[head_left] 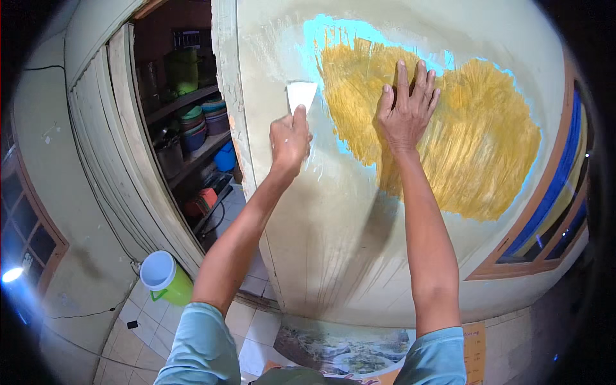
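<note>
My left hand [291,142] is closed round a scraper [301,95] with a wide white blade. Its blade edge lies at the pale painted wall [276,58], just left of a large ochre patch [487,135]. Bright light-blue paint [328,29] shows along the ragged border of that patch. My right hand [409,115] rests flat on the ochre surface with its fingers spread, holding nothing. The scraper's handle is hidden in my left fist.
Left of the wall, a doorway opens onto shelves with stacked bowls [194,128]. A green bucket [168,280] stands on the tiled floor [157,308] at lower left. A brown-framed window [539,218] borders the wall at right. A printed sheet [346,350] lies along the wall's foot.
</note>
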